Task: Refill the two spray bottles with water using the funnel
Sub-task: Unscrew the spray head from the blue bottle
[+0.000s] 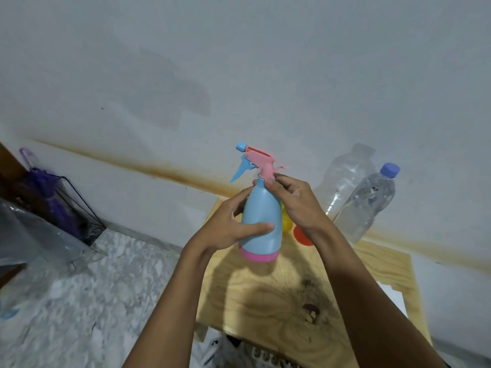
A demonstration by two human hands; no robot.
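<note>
I hold a light blue spray bottle (261,216) with a pink base and a pink-and-blue spray head (259,160) above a small wooden table (287,301). My left hand (228,224) grips the bottle's body, thumb across its front. My right hand (295,200) pinches the neck just under the spray head. Behind the bottle, a yellow spray bottle (286,224) peeks out, mostly hidden. A red round funnel (301,236) lies on the table beside it, partly covered by my right wrist. A clear water bottle (368,203) with a blue cap stands at the table's back right.
The table stands against a white wall with a brown stain line. Left on the marble floor are a black wire rack (79,208) holding a purple umbrella and a clear plastic sheet. A power strip (265,357) lies under the table's near edge.
</note>
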